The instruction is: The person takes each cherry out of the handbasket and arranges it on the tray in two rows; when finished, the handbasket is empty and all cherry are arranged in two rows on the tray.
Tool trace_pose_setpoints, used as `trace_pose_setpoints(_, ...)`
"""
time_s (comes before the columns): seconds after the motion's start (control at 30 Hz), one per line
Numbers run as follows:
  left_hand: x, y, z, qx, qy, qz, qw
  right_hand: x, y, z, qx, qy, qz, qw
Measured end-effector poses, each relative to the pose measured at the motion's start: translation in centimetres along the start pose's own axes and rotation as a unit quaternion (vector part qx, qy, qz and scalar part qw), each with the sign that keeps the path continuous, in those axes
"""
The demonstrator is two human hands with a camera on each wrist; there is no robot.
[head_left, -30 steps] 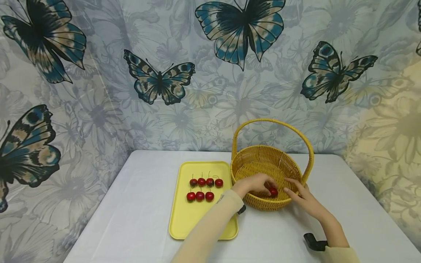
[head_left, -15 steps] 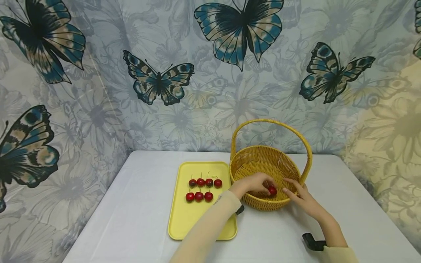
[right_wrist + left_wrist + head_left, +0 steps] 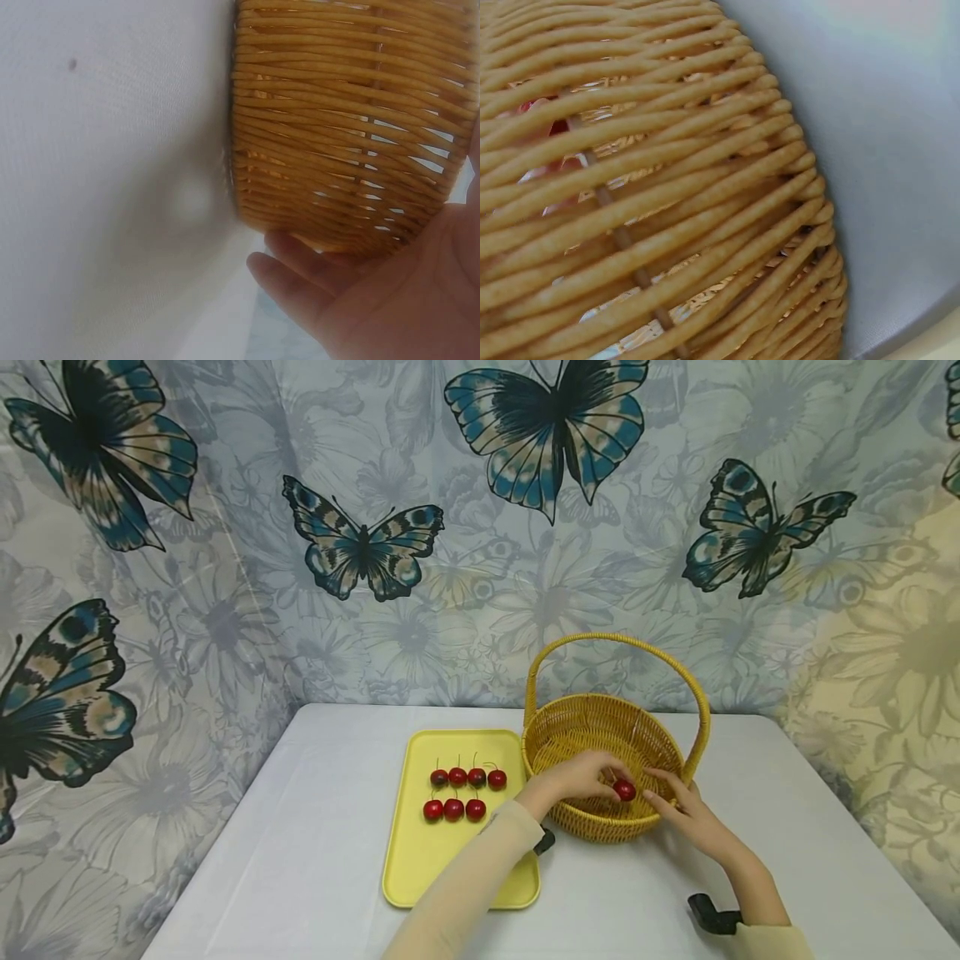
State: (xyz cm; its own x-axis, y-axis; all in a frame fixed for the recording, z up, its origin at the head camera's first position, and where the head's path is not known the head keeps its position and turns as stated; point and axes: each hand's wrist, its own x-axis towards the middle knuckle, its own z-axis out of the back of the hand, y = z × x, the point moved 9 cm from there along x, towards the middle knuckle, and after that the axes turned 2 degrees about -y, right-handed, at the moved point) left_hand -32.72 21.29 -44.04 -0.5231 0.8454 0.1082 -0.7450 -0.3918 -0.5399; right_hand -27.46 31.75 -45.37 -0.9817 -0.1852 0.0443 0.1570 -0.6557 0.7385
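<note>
My left hand [image 3: 588, 776] reaches over the near left rim into a yellow wicker basket [image 3: 600, 718] with a tall arched handle. Its fingertips pinch a dark red cherry [image 3: 624, 790] low inside. Through the weave in the left wrist view, a bit of red [image 3: 559, 127] shows. At the basket's right side, my right hand [image 3: 693, 817] holds the rim, with thumb and a finger reaching over the inside. Two of its fingers [image 3: 289, 289] lie along the outer wall in the right wrist view.
Left of the basket lies a yellow tray [image 3: 420, 868] with two rows of stemmed cherries [image 3: 453, 810]. Both stand on a white-covered table [image 3: 300, 827]. Behind rises a butterfly-patterned cloth backdrop [image 3: 480, 635], close to the basket handle.
The left hand has shifted slightly, and more of the cherry shows at its fingertips. The right hand keeps its place at the basket rim.
</note>
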Motion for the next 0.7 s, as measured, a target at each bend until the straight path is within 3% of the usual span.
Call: trace_pose_setpoints(0.7,-2.9,-0.9,1.7,-0.015,-0.089,0.028,0.9955,0.1,-0.1,0.0,-0.003,-0.006,0.007,1.0000)
